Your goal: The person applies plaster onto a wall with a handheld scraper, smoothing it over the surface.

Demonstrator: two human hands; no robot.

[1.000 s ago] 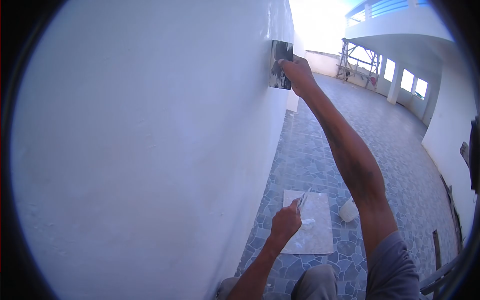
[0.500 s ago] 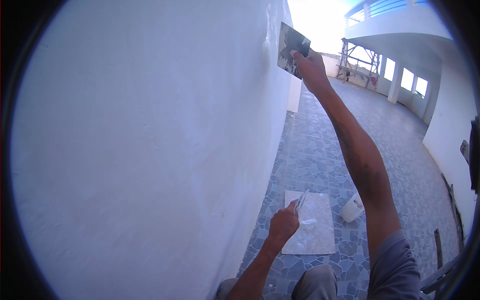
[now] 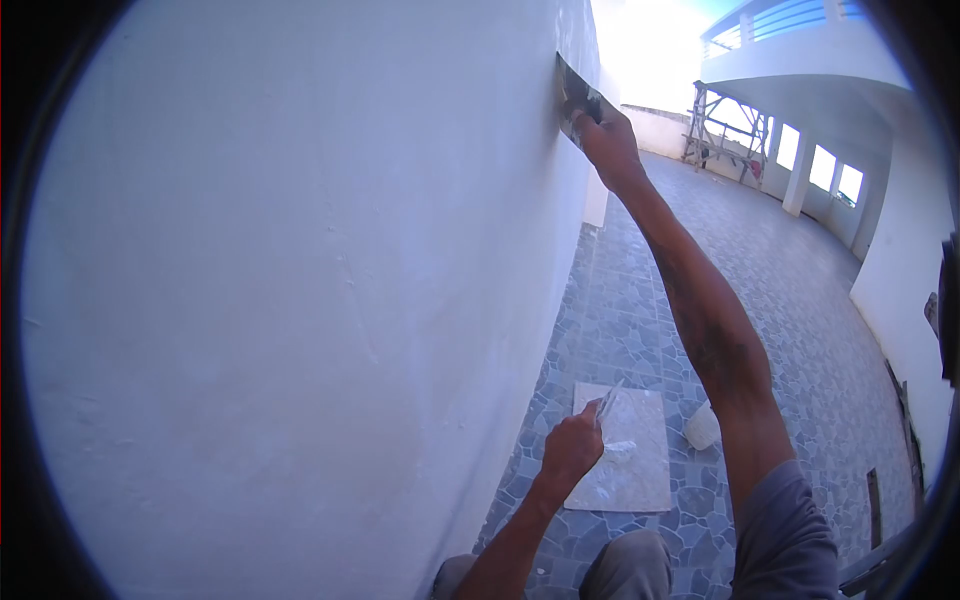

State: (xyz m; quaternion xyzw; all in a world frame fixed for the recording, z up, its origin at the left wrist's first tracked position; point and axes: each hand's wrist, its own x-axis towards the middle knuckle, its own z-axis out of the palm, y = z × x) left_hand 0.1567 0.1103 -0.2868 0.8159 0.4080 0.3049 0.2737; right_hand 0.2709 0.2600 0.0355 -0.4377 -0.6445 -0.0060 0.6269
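My right hand (image 3: pixel 612 145) is raised at arm's length, closed on a wide, flat putty knife (image 3: pixel 578 92). The blade's edge lies against the white wall (image 3: pixel 300 300) on the left, and dark smears mark its face. Low down in front of me, my left hand (image 3: pixel 573 447) grips a second putty knife (image 3: pixel 609 400), coated in white and seen nearly edge-on. Below it, a pale square board (image 3: pixel 640 490) rests on the floor with a lump of white putty (image 3: pixel 620 452) on it.
A white bucket (image 3: pixel 703 428) stands right of the board, partly behind my right arm. The floor (image 3: pixel 690 250) has a blue-grey stone pattern. Wooden scaffolding (image 3: pixel 722 130) stands far off beneath a curved balcony (image 3: pixel 800 50). Planks (image 3: pixel 905 420) lie along the right wall.
My right hand has brought its putty knife left onto the wall, and the blade has turned more edge-on. My left hand stays low over the board, still gripping its knife.
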